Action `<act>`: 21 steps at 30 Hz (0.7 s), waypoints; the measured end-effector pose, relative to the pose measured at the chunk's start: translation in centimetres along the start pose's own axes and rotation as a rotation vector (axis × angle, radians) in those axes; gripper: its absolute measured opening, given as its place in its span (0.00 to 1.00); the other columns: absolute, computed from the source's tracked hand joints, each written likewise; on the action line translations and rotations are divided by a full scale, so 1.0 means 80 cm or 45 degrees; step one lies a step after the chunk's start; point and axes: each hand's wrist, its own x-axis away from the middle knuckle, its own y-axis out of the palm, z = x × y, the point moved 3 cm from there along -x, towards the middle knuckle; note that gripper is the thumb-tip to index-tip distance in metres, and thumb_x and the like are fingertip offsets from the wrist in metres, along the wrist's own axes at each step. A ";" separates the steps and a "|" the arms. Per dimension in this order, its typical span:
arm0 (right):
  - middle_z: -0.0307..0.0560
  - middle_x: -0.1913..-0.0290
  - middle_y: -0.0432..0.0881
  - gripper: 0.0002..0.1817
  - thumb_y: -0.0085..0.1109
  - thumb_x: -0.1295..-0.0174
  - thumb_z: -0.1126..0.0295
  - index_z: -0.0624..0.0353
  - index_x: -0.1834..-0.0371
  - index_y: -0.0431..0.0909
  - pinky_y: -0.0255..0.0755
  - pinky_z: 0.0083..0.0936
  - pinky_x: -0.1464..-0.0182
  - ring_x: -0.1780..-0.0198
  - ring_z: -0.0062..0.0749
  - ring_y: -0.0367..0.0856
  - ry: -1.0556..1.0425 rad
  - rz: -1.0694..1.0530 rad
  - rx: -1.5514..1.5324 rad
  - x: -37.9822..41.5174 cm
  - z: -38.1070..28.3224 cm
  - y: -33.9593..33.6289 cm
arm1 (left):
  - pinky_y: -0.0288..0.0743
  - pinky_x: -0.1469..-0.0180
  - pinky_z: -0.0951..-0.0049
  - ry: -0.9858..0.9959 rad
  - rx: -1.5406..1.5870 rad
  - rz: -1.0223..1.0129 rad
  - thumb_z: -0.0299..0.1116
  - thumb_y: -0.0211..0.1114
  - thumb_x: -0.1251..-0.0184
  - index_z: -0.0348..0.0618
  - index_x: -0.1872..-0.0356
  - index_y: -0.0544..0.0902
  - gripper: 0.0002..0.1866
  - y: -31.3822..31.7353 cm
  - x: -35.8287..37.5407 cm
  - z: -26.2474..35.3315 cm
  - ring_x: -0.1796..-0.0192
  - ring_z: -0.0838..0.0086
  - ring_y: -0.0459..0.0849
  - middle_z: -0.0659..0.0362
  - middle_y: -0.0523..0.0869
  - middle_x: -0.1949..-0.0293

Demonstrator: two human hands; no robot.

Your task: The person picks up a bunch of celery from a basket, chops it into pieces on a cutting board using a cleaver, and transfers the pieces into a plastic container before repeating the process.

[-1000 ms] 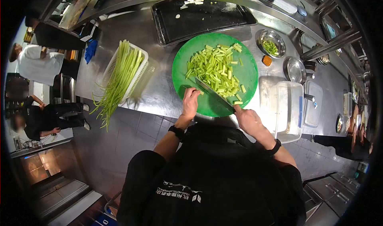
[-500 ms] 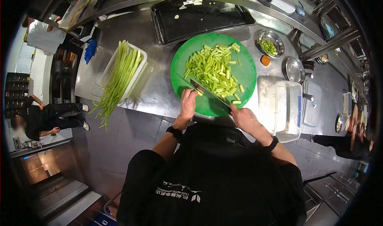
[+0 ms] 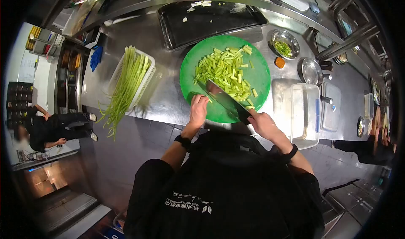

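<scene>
On the steel counter lies a round green cutting board (image 3: 202, 53) with a heap of cut green stalks (image 3: 223, 70) on it. My right hand (image 3: 262, 124) is closed on the handle of a wide knife (image 3: 227, 99), whose blade slants up and left over the board's near part. At the board's lower left edge, my left hand (image 3: 198, 109) has its fingers bent together beside the blade, with a small bit of stalk showing at the fingertips. Long uncut stalks (image 3: 128, 80) lie in a white basket (image 3: 149, 76) to the left, hanging over the counter's edge.
Behind the board is a black tray (image 3: 190, 30). To the right are a metal bowl of green pieces (image 3: 284, 49), an empty metal bowl (image 3: 312, 72), an orange item (image 3: 279, 62) and a clear container (image 3: 304, 116). People stand at far left and far right.
The knife's blade has turned to show more of its broad face, and my right hand has shifted slightly right and down. My left hand is nearly where it was.
</scene>
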 end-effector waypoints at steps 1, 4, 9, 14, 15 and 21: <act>0.66 0.76 0.81 0.15 0.57 0.31 0.70 0.64 0.45 0.73 0.77 0.53 0.64 0.69 0.65 0.82 0.005 0.015 0.000 0.005 0.003 -0.009 | 0.75 0.47 0.54 -0.023 0.047 -0.004 0.24 0.64 0.33 0.39 0.57 0.83 0.06 -0.001 -0.009 0.003 0.53 0.50 0.80 0.51 0.81 0.59; 0.67 0.71 0.83 0.16 0.58 0.30 0.69 0.62 0.43 0.73 0.75 0.55 0.59 0.64 0.67 0.82 0.149 0.176 -0.185 0.031 0.022 -0.031 | 0.75 0.48 0.55 -0.071 -0.037 -0.107 0.25 0.64 0.32 0.39 0.55 0.83 0.07 -0.011 -0.038 0.015 0.53 0.51 0.81 0.50 0.82 0.59; 0.68 0.73 0.82 0.14 0.57 0.29 0.70 0.62 0.44 0.74 0.74 0.54 0.65 0.67 0.67 0.82 0.394 0.332 -0.095 0.054 0.047 -0.065 | 0.77 0.51 0.56 0.093 -0.040 -0.169 0.27 0.67 0.33 0.38 0.54 0.84 0.09 0.017 -0.116 0.065 0.54 0.51 0.83 0.49 0.83 0.60; 0.61 0.76 0.83 0.14 0.58 0.29 0.72 0.68 0.46 0.73 0.73 0.38 0.75 0.81 0.44 0.82 0.473 0.467 -0.219 0.072 0.088 -0.054 | 0.78 0.48 0.56 0.053 -0.467 -0.461 0.40 0.73 0.37 0.38 0.57 0.86 0.16 0.093 -0.156 0.099 0.50 0.53 0.84 0.49 0.85 0.58; 0.61 0.75 0.84 0.14 0.58 0.29 0.72 0.68 0.44 0.73 0.74 0.37 0.74 0.81 0.44 0.83 0.491 0.480 -0.199 0.073 0.093 -0.052 | 0.78 0.48 0.56 0.068 -0.461 -0.458 0.40 0.73 0.37 0.38 0.57 0.86 0.16 0.102 -0.161 0.101 0.50 0.53 0.84 0.49 0.85 0.58; 0.70 0.73 0.81 0.13 0.58 0.30 0.68 0.64 0.48 0.74 0.75 0.54 0.63 0.66 0.68 0.83 0.585 0.428 -0.367 0.075 0.067 -0.068 | 0.79 0.55 0.57 -0.034 -0.036 -0.180 0.36 0.73 0.38 0.42 0.63 0.84 0.10 0.082 -0.153 0.097 0.55 0.54 0.84 0.51 0.83 0.60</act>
